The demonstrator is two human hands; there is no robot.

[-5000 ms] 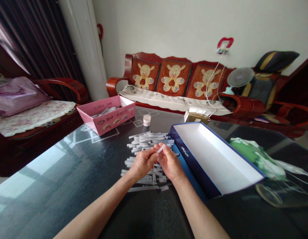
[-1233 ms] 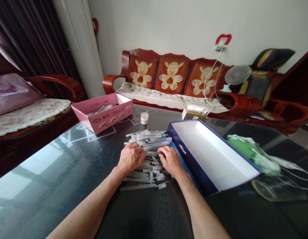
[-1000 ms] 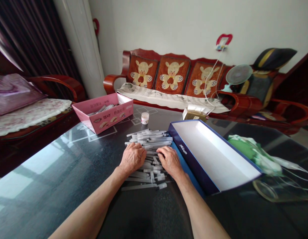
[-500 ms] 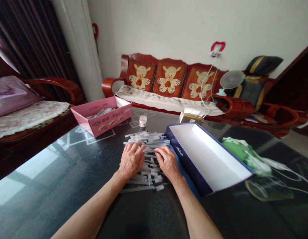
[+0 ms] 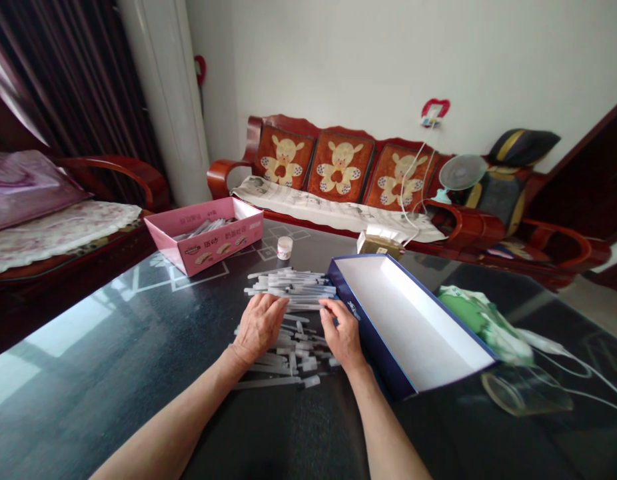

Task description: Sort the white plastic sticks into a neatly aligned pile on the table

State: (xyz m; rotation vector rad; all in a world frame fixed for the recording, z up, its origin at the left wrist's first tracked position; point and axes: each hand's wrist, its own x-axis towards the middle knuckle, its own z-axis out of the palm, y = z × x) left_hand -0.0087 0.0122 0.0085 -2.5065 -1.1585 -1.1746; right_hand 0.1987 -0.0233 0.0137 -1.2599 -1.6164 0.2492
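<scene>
A heap of thin white and grey pen-like sticks (image 5: 288,293) lies on the dark glossy table (image 5: 113,360). My left hand (image 5: 258,325) rests palm down on the heap's left part, fingers spread flat. On the heap's right part lies my right hand (image 5: 342,333), fingers stretched forward next to the blue box. Neither hand has lifted anything. An open blue box with a white inside (image 5: 408,320) sits just right of the sticks, nothing in it.
A pink carton (image 5: 206,233) with more sticks stands at the back left. A small white jar (image 5: 284,247) and a tan pack (image 5: 378,243) sit behind the heap. Green and white bags (image 5: 493,320) lie right. A red wooden sofa (image 5: 348,173) lines the wall.
Five seconds ago both hands held one stick up between them. Since then they have come down onto the heap and slid a little forward over it.
</scene>
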